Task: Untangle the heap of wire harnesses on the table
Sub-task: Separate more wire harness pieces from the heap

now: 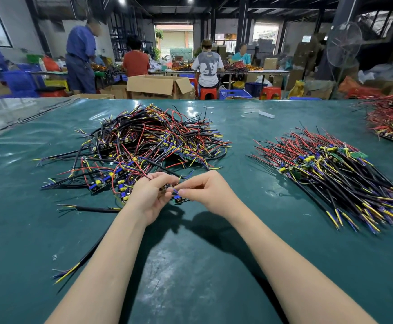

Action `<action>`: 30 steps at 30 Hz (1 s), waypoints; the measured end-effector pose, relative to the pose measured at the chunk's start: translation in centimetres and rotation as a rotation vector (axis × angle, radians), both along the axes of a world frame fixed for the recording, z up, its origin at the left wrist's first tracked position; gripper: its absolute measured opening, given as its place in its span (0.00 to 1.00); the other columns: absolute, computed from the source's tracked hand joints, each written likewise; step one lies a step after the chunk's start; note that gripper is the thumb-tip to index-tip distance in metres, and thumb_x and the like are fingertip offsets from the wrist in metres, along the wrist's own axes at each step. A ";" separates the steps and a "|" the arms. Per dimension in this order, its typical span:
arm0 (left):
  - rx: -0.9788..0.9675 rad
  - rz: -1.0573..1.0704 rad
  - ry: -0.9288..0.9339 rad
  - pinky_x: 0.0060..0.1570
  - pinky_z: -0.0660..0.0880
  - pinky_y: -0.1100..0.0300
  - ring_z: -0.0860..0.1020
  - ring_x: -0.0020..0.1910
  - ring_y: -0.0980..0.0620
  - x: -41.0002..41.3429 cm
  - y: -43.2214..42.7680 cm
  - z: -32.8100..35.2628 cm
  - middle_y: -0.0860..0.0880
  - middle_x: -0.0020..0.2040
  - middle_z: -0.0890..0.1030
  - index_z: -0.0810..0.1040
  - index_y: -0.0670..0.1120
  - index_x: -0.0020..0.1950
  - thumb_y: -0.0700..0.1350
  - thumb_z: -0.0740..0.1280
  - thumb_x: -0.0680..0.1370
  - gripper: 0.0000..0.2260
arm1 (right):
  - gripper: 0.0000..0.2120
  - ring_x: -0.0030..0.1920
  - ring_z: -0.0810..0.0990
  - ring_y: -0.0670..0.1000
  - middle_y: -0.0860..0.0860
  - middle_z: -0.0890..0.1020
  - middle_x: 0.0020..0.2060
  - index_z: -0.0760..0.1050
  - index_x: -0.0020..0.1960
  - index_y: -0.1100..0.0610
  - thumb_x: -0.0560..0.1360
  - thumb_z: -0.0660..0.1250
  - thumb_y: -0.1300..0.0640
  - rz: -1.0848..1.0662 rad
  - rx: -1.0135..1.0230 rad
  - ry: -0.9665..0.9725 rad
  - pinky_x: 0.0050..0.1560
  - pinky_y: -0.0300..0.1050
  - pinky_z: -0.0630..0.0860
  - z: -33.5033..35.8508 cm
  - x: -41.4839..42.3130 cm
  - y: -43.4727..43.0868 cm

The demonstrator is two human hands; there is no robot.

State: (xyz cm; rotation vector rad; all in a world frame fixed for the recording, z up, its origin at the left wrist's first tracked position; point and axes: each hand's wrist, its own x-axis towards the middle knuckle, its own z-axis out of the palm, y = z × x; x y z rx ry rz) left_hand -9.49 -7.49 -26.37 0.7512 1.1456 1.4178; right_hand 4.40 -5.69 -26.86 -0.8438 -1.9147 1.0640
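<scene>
A tangled heap of wire harnesses (144, 141) with black, red, yellow and blue wires and small circuit boards lies on the green table (191, 265), left of centre. At its near edge my left hand (148, 197) and my right hand (205, 190) meet. Both pinch one harness with a small green circuit board (179, 199) held between their fingertips, just above the table. Its black cable (90, 256) trails down under my left forearm to a frayed end at the lower left. The board is partly hidden by my fingers.
A sorted, aligned pile of harnesses (331, 174) lies to the right. Another red-wired pile (391, 122) sits at the far right edge. A loose black cable (90, 208) lies left of my left wrist. Beyond the table are cardboard boxes (160, 86), stools and several seated or standing people.
</scene>
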 end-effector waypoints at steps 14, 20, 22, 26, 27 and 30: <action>0.097 -0.122 -0.039 0.27 0.76 0.67 0.79 0.26 0.57 0.8 0.1 -0.5 0.48 0.31 0.81 0.74 0.44 0.44 0.32 0.62 0.77 0.08 | 0.10 0.24 0.77 0.41 0.46 0.80 0.25 0.73 0.38 0.55 0.75 0.62 0.66 -0.101 -0.592 0.240 0.22 0.28 0.66 0.3 0.4 -0.2; 0.167 -0.125 -0.068 0.32 0.78 0.67 0.81 0.30 0.57 1.3 0.1 -0.7 0.48 0.30 0.82 0.75 0.40 0.41 0.34 0.62 0.77 0.06 | 0.10 0.19 0.72 0.42 0.47 0.79 0.24 0.74 0.35 0.54 0.75 0.66 0.58 -0.243 -0.547 0.300 0.22 0.30 0.60 0.3 0.3 0.0; 0.178 -0.103 -0.094 0.32 0.78 0.67 0.81 0.31 0.57 1.5 0.1 -0.7 0.48 0.30 0.82 0.75 0.39 0.40 0.34 0.62 0.77 0.07 | 0.10 0.19 0.72 0.42 0.48 0.78 0.23 0.75 0.36 0.54 0.76 0.64 0.59 -0.243 -0.552 0.319 0.21 0.29 0.62 0.4 0.3 -0.1; 0.238 -0.086 -0.118 0.33 0.78 0.67 0.80 0.29 0.58 1.9 0.1 -0.8 0.49 0.30 0.82 0.72 0.41 0.38 0.33 0.61 0.77 0.09 | 0.08 0.18 0.70 0.42 0.53 0.76 0.27 0.77 0.40 0.56 0.76 0.63 0.63 -0.270 -0.432 0.255 0.18 0.31 0.61 0.4 -0.1 -0.3; 0.257 -0.080 -0.112 0.33 0.78 0.68 0.80 0.29 0.59 2.0 0.1 -0.9 0.50 0.29 0.81 0.71 0.42 0.37 0.33 0.61 0.77 0.10 | 0.07 0.18 0.71 0.42 0.53 0.76 0.28 0.77 0.41 0.57 0.75 0.63 0.64 -0.292 -0.396 0.246 0.18 0.31 0.62 0.4 -0.2 -0.3; 0.298 -0.049 -0.101 0.34 0.78 0.69 0.79 0.28 0.59 2.2 0.1 -1.0 0.50 0.29 0.79 0.71 0.43 0.36 0.32 0.60 0.77 0.11 | 0.10 0.18 0.72 0.41 0.52 0.77 0.28 0.76 0.38 0.54 0.74 0.65 0.66 -0.336 -0.335 0.243 0.18 0.31 0.64 0.4 -0.1 -0.3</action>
